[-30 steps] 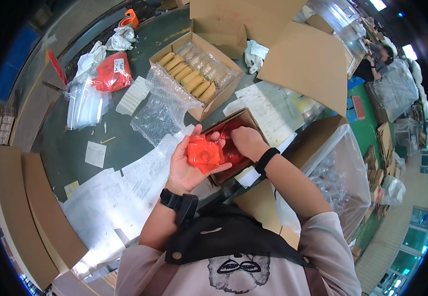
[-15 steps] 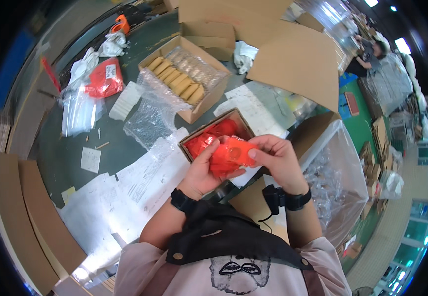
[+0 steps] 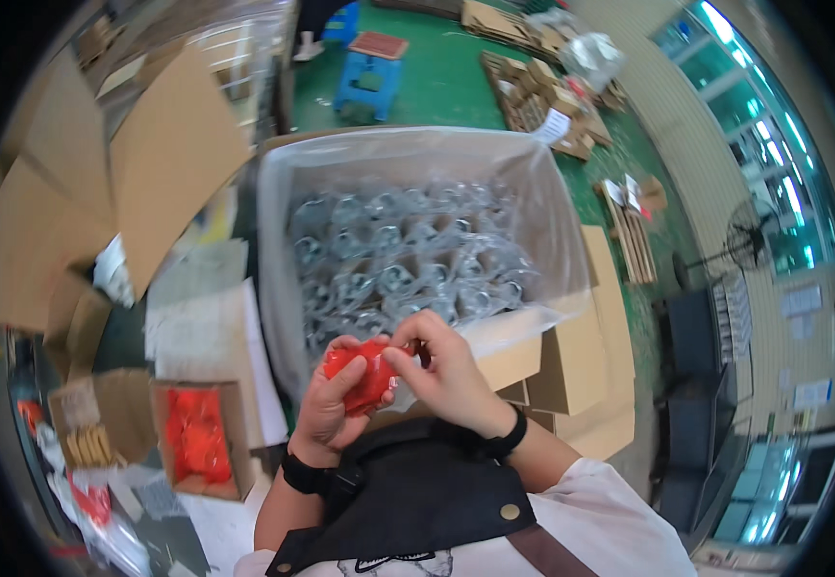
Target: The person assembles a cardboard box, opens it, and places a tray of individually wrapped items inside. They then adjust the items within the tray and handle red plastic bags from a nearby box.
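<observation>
A crinkled red plastic bag (image 3: 371, 377) is wrapped in the fingers of my left hand (image 3: 325, 412), in front of my apron. My right hand (image 3: 444, 377) pinches the bag's right edge between thumb and fingers. Something small and dark shows by the right fingertips; I cannot make out what it is. Just beyond both hands stands a large carton lined with clear plastic (image 3: 427, 144). Inside it, many items wrapped in clear plastic (image 3: 393, 274) sit in rows between dividers.
At lower left, a small open carton (image 3: 239, 438) holds more red bags (image 3: 196, 438). Next to it a carton (image 3: 129, 394) contains yellowish packs (image 3: 87, 445). Papers (image 3: 196, 308) lie on the table. Cardboard flaps (image 3: 576, 361) stick out at right; a blue stool (image 3: 369, 82) stands beyond.
My view has swung right, from the small carton of red bags to the large lined carton. Both hands have come along with the red bag, my right hand still at its edge.
</observation>
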`<state>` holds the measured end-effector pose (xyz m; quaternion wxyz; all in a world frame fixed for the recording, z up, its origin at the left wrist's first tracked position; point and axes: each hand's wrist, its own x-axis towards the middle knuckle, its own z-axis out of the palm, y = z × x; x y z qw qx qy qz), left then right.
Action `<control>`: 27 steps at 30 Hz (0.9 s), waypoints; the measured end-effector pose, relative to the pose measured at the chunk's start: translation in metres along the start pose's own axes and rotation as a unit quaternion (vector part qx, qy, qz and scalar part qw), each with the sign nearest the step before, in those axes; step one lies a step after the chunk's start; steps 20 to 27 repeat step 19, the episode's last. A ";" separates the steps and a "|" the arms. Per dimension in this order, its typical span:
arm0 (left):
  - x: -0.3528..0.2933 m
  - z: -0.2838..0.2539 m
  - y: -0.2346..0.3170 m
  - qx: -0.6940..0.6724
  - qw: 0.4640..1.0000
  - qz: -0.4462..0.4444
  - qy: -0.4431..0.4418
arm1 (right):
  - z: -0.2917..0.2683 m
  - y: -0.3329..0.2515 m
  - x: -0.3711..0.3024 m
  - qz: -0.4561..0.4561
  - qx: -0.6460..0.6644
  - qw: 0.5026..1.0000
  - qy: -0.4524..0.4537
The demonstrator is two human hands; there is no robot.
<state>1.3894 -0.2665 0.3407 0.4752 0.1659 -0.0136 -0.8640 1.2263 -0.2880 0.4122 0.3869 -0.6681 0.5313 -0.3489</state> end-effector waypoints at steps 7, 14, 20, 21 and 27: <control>0.135 0.025 -0.056 -0.005 0.997 -0.067 0.049 | -0.222 0.125 0.087 0.123 0.020 0.970 0.209; 0.241 0.024 -0.064 0.027 0.997 -0.074 0.021 | -0.268 0.316 0.236 0.207 -0.457 0.863 0.065; 0.278 0.018 -0.074 0.094 0.988 -0.099 0.071 | -0.248 0.375 0.264 0.282 -0.446 0.849 0.025; 0.278 0.018 -0.074 0.094 0.988 -0.099 0.071 | -0.248 0.375 0.264 0.282 -0.446 0.849 0.025; 0.278 0.018 -0.074 0.094 0.988 -0.099 0.071 | -0.248 0.375 0.264 0.282 -0.446 0.849 0.025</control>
